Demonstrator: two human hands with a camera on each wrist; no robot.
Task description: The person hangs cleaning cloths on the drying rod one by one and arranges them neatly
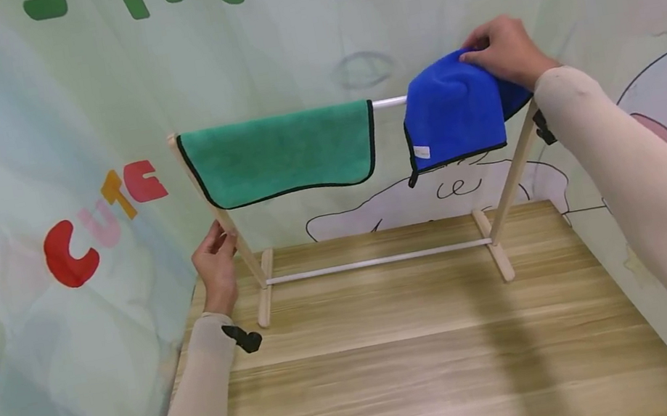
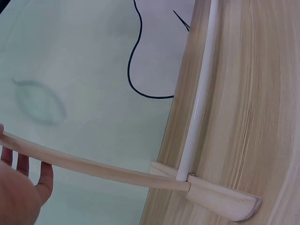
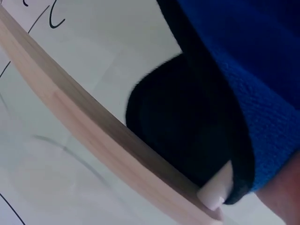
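Note:
A green towel (image 1: 281, 154) with black edging hangs over the top bar of a wooden towel rack (image 1: 517, 177), toward its left end. My left hand (image 1: 216, 261) holds the rack's left post partway up; in the left wrist view its fingers (image 2: 46, 180) lie against the post from below. Over the right part of the bar drapes a blue towel (image 1: 456, 110), bunched at the top, with a small white label near its lower left corner. My right hand (image 1: 506, 50) pinches its top edge between thumb and fingers. The bar's white end (image 3: 218, 192) pokes out beneath the blue towel.
The rack stands on a wood-grain table (image 1: 390, 346), its two feet joined by a white lower bar (image 1: 375, 261). Close behind it hangs a printed cloth backdrop (image 1: 293, 45), which also runs along both sides.

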